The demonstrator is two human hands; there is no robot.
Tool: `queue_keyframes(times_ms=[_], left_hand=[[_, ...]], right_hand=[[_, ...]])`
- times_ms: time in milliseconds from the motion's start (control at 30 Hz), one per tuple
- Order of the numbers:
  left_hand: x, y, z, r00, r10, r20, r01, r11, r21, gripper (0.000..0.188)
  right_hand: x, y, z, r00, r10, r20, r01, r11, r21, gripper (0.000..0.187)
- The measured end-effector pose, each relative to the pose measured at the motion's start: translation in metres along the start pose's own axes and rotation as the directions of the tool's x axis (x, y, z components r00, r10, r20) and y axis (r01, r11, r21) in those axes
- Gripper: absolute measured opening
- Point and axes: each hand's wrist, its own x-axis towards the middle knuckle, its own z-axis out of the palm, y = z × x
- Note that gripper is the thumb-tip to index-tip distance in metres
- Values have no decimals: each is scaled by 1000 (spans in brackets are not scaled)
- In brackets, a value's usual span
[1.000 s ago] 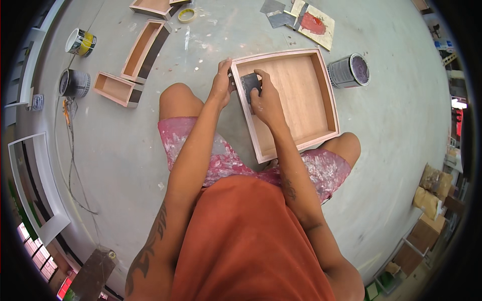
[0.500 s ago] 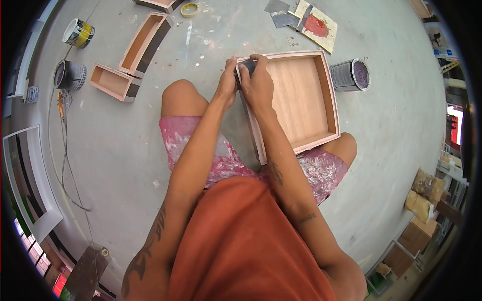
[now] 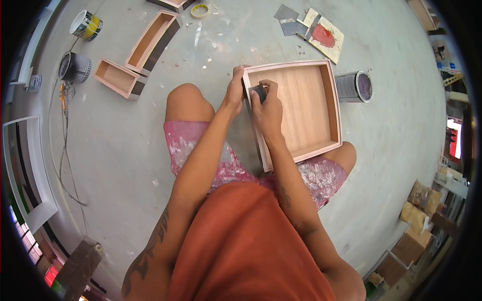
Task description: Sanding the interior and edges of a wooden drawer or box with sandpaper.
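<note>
A shallow wooden drawer with a bare wood inside rests tilted across my lap, its pinkish rim facing up. At its far left corner my left hand grips the outer left wall, fingers partly hidden behind it. My right hand is closed round a small dark piece of folded sandpaper, at the inner side of the left wall. The sandpaper's underside is out of sight, so I cannot tell how firmly it touches the wood.
Right of the drawer lies an open paint tin. Beyond are a board with red paste, grey sheets and a tape roll. Smaller drawers, a black tin, a yellow-labelled tin and a cable lie left.
My right hand has moved from the top of the drawer's far left corner toward me and into the inner side, carrying the sandpaper. My left hand still grips the left wall.
</note>
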Motion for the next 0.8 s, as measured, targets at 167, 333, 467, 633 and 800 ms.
queue_keyframes(times_ms=[167, 333, 467, 633, 800], left_hand=[[8, -8, 12, 999, 25, 33, -26, 999, 25, 40], [6, 3, 1, 1000, -1, 3, 1, 1000, 5, 39], [8, -6, 7, 995, 99, -12, -98, 993, 71, 41], [11, -3, 12, 999, 33, 0, -33, 999, 3, 49], [13, -12, 0, 988, 68, -137, -60, 996, 65, 49]], right_hand=[[41, -4, 2, 996, -50, -68, 48, 998, -38, 39], [-3, 3, -1, 1000, -21, -23, 21, 999, 25, 40], [10, 4, 1, 997, -48, -52, 46, 998, -36, 38], [37, -5, 3, 994, -52, -98, 49, 998, -31, 39], [-13, 3, -6, 1000, 28, -5, -27, 999, 17, 41]])
